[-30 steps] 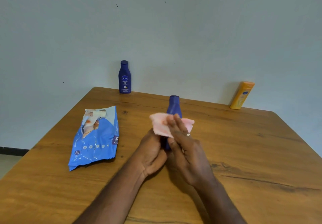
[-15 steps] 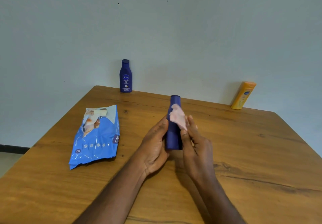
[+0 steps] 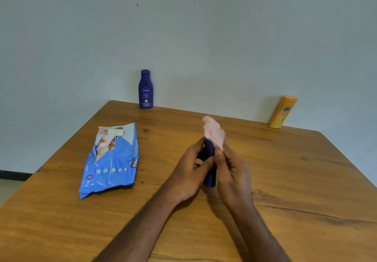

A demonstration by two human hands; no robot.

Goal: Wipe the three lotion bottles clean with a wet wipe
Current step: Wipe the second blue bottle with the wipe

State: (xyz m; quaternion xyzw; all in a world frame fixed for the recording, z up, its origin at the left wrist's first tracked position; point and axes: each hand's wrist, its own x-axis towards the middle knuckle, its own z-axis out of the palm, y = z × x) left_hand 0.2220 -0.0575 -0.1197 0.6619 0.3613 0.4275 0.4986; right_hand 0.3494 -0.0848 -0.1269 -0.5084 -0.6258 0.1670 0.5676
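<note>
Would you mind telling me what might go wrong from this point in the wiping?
The wipe is bunched over the top of the dark blue bottle, so the lower body may go unwiped. Both the left hand and right hand crowd the bottle, which could slip. The yellow bottle stands at the table edge and could fall.

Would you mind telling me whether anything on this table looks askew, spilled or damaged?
Nothing is spilled. The wipes packet lies crumpled, its flap peeled open. The yellow bottle seems to lean, possibly wide-angle distortion.
</note>
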